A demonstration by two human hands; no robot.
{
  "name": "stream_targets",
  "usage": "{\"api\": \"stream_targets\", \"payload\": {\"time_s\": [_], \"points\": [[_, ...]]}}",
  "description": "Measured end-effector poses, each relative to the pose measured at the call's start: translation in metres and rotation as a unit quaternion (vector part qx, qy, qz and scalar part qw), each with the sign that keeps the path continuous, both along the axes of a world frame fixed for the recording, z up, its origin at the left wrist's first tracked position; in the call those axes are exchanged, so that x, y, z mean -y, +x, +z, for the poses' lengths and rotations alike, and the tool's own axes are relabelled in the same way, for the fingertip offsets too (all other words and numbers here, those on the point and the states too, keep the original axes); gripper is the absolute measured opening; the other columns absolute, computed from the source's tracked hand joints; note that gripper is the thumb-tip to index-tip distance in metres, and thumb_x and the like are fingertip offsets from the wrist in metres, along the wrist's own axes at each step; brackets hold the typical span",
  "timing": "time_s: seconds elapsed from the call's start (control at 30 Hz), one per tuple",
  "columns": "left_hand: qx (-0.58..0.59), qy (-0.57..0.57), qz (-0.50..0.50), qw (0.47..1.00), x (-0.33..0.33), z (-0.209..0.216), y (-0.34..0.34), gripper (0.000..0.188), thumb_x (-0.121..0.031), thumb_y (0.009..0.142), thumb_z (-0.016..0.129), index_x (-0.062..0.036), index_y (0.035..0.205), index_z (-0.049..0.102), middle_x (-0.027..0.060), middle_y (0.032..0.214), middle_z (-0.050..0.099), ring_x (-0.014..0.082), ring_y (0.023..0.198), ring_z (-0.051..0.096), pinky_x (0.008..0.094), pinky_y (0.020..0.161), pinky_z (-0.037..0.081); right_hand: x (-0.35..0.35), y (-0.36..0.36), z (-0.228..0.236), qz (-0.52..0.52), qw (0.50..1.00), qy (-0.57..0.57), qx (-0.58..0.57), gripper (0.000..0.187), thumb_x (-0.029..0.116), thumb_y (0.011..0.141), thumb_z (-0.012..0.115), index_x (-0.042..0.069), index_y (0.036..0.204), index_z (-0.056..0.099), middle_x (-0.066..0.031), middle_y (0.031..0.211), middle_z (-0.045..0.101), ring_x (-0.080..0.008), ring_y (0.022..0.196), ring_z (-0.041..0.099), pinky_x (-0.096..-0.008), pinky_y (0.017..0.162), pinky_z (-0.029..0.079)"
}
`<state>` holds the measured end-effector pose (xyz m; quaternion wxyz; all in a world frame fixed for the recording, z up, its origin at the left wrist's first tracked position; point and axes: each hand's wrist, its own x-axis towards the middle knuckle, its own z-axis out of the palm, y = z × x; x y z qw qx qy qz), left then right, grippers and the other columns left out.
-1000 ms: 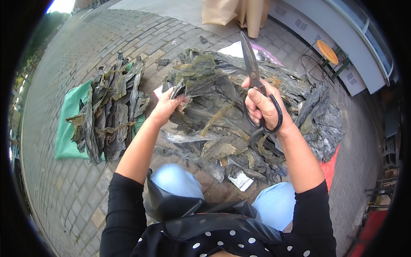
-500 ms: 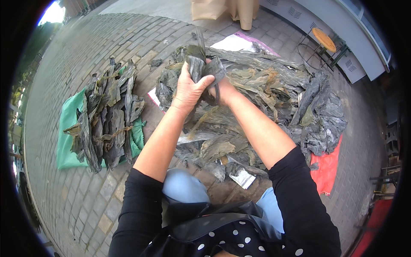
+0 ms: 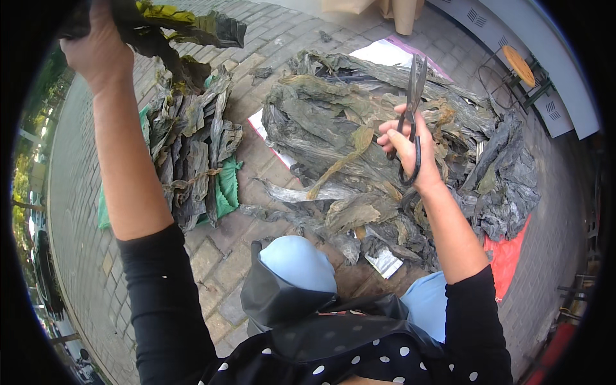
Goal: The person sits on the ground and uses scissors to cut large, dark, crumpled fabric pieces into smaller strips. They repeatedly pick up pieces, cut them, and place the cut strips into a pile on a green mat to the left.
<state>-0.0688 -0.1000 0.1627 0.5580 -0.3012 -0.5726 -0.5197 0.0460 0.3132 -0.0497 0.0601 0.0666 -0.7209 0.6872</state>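
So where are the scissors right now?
In the head view, the black scissors are in the right hand, blades pointing up, right of centre over the big kelp heap.

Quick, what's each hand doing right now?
Left hand: closed, holding up a strip of seaweed.
Right hand: closed around scissors, blades shut, pointing up.

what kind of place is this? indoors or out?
Outdoors, most likely a paved yard or street-side work spot. The ground is brick paving, heaps of dried kelp-like leaves lie on sheets spread over it, and trees and a parked car show at the left rim.
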Motion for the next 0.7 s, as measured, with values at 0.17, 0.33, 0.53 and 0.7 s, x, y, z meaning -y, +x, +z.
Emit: {"api": "stream_targets", "payload": {"time_s": [0.17, 0.33, 0.53, 0.7], "points": [[0.563, 0.103, 0.055, 0.818, -0.076, -0.280, 0.040, 0.076, -0.040, 0.079, 0.074, 0.0039, 0.133, 0.043, 0.0224, 0.126, 0.054, 0.0332, 0.115, 0.053, 0.0416, 0.102, 0.038, -0.009, 0.076, -0.078, -0.031, 0.969, 0.006, 0.246, 0.036, 0.000, 0.085, 0.054, 0.006, 0.119, 0.041, -0.0071, 0.081, 0.061, -0.0139, 0.064, 0.062, -0.0250, 0.053, 0.049], [0.708, 0.002, -0.074, 0.702, -0.089, -0.421, 0.088, 0.050, -0.029, 0.081, 0.075, -0.0001, 0.118, 0.058, 0.0121, 0.107, 0.066, 0.0220, 0.100, 0.060, 0.0334, 0.089, 0.046, -0.042, 0.115, -0.104, 0.048, 0.951, 0.089, 0.292, 0.039, 0.001, 0.085, 0.056, 0.003, 0.121, 0.042, -0.0077, 0.082, 0.062, -0.0137, 0.066, 0.062, -0.0252, 0.054, 0.049], [0.465, 0.227, -0.145, 0.843, -0.008, -0.222, 0.025, 0.036, -0.026, 0.088, 0.069, -0.0031, 0.113, 0.057, 0.0048, 0.101, 0.064, 0.0167, 0.085, 0.060, 0.0320, 0.079, 0.050, -0.044, 0.103, -0.122, -0.032, 0.945, 0.026, 0.325, 0.040, 0.002, 0.083, 0.057, 0.007, 0.120, 0.044, -0.0049, 0.077, 0.060, -0.0109, 0.060, 0.060, -0.0249, 0.050, 0.046], [0.434, 0.224, -0.113, 0.865, 0.023, -0.127, 0.043, 0.026, -0.024, 0.089, 0.067, -0.0053, 0.105, 0.058, 0.0027, 0.092, 0.063, 0.0148, 0.078, 0.061, 0.0318, 0.068, 0.053, -0.025, 0.086, -0.126, 0.015, 0.901, 0.410, 0.138, 0.057, 0.012, 0.077, 0.066, 0.010, 0.127, 0.039, -0.0211, 0.099, 0.061, -0.0384, 0.090, 0.062, -0.0422, 0.080, 0.050]]}}
